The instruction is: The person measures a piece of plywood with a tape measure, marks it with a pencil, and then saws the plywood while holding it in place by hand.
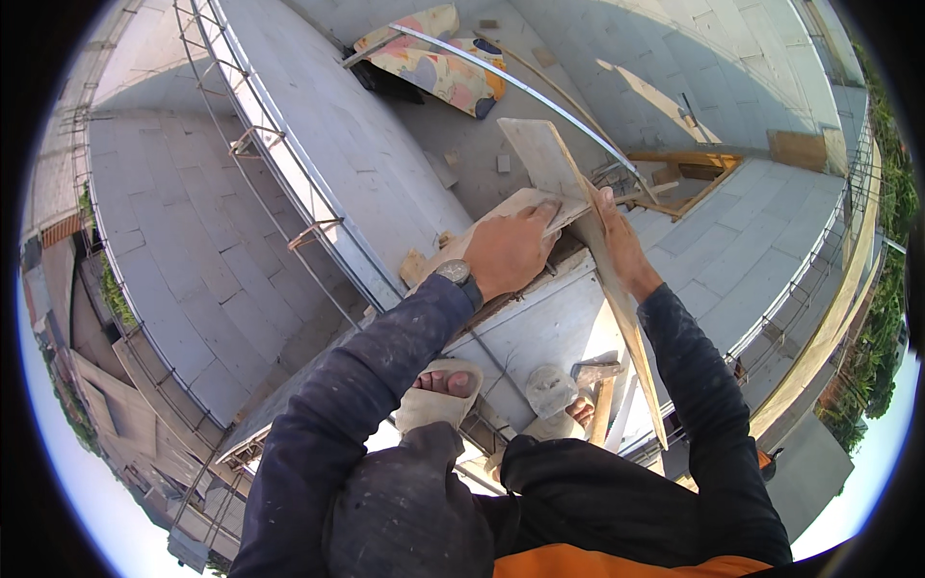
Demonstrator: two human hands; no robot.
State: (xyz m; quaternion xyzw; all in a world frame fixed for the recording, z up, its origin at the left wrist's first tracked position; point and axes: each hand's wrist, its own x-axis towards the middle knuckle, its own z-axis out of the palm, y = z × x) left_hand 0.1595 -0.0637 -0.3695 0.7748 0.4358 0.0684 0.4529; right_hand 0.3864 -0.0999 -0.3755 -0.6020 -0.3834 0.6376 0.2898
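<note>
My left hand (515, 249), with a watch (457, 274) on its wrist, grips a short flat wooden board (482, 226) lying along the wall top. My right hand (623, 246) holds a long plywood board (624, 308) standing on edge, its fingers along the upper part. The two boards meet between my hands; the left fingertips are partly hidden. Beyond them a pale panel (541, 154) sticks up at a slant. Near my sandalled feet lie a hammer (601, 395) with a wooden handle and a clear plastic tub (550, 389).
A rebar cage (249, 144) runs along the wall at left. A metal bar (520, 85) slants across the room below, near a patterned cloth-like sheet (434, 67). A wooden frame (699, 183) surrounds an opening at right. Grey block walls (193, 231) drop away on both sides.
</note>
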